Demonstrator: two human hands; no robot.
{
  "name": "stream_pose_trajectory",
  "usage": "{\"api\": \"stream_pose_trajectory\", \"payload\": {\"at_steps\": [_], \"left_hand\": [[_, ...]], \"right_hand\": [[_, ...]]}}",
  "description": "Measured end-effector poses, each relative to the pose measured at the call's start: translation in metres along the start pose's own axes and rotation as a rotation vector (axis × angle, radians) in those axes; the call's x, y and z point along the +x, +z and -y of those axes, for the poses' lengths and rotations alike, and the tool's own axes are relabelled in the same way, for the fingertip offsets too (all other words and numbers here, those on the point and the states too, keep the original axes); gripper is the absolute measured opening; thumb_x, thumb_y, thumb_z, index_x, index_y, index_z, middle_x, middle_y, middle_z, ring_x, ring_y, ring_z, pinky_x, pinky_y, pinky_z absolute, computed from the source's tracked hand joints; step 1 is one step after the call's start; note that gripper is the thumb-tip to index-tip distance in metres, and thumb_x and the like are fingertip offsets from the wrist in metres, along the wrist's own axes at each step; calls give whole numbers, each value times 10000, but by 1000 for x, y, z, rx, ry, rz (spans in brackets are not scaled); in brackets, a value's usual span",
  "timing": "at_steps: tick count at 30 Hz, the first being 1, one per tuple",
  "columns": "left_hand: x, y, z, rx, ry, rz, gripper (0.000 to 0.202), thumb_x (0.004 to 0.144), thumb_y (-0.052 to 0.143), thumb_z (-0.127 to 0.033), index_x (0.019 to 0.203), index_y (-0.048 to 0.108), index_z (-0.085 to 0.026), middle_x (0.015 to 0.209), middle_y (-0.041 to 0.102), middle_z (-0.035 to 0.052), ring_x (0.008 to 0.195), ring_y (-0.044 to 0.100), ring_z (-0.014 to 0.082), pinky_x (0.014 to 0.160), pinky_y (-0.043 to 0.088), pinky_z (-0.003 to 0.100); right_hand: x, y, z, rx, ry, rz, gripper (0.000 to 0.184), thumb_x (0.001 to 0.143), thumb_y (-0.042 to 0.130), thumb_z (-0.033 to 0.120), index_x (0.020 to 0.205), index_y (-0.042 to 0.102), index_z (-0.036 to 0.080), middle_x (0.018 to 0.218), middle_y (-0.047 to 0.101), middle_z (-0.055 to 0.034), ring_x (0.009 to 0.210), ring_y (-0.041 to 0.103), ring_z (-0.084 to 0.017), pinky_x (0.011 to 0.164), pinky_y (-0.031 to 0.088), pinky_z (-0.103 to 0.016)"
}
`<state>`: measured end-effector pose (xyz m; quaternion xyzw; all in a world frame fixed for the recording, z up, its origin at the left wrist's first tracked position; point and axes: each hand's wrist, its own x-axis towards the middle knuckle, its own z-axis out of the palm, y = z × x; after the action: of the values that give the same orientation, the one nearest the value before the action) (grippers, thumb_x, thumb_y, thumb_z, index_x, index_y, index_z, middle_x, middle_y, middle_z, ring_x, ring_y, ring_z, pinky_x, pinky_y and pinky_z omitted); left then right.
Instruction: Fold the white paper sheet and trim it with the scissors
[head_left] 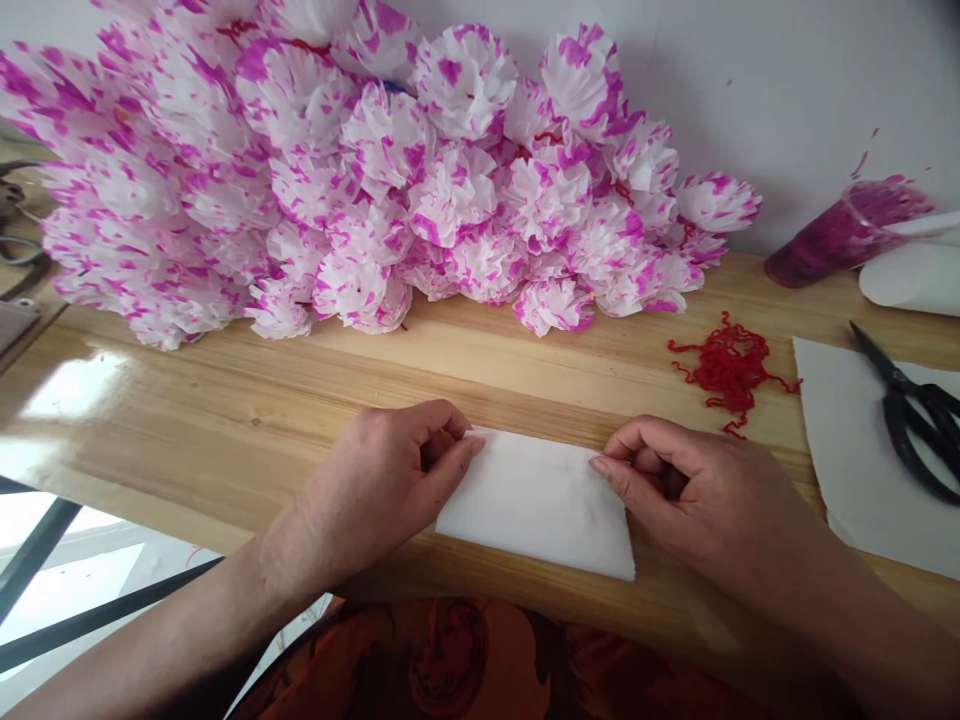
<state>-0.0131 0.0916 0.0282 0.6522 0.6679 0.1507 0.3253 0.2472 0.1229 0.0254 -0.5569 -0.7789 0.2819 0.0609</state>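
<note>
Head view, left hand (390, 478) covering paper (540, 505) corner

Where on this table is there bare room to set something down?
Bare wood lies left of the left hand, between the paper flowers and the table's near edge. A narrower strip runs between flowers and white sheet. The right is crowded: red yarn, scissors, paper.

Both hands (390, 470) (675, 490) on white paper (536, 505)
</note>
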Motion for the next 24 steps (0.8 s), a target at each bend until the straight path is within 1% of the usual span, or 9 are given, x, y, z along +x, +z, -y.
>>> {"api": "stream_pose_trajectory", "payload": {"at_steps": [5,10,14,16,21,24], "left_hand": [[0,1,2,-28,-21,10,129,849,633,-317,816,674,-200,591,618,-51,494,475,87,496,341,212],[0,0,4,-56,-49,21,114,817,679,-309,828,684,-196,630,647,-46,499,487,80,496,352,206],[1,-1,4,-73,-39,37,204,863,633,-377,784,685,-196,604,635,-39,504,490,84,492,347,206],[2,-2,4,-75,-27,36,230,891,591,-372,778,685,-195,603,633,-35,510,492,85,495,347,207],[2,-3,4,-56,-25,18,161,875,592,-302,782,667,-194,604,626,-39,506,485,82,495,344,204],[2,-2,4,-51,-29,15,142,870,595,-290,784,659,-197,603,622,-43,501,482,80,492,341,204]], "right_hand": [[1,2,-5,-4,-30,2,170,880,610,398,790,635,256,544,601,56,420,489,-110,448,349,-263],[1,3,-11,7,-18,24,192,883,592,440,818,640,266,555,618,60,421,512,-111,430,366,-250],[1,1,-12,4,-7,40,215,877,584,463,812,641,266,558,627,57,426,533,-116,425,390,-244],[1,1,-11,7,-10,43,218,880,578,463,814,641,265,545,618,58,410,525,-114,417,387,-244],[1,1,-8,10,-6,42,242,887,569,482,808,643,266,551,635,55,385,515,-110,401,381,-249],[2,1,-7,-6,-5,27,262,885,571,510,802,646,273,559,648,53,383,525,-116,397,387,-251]]}}
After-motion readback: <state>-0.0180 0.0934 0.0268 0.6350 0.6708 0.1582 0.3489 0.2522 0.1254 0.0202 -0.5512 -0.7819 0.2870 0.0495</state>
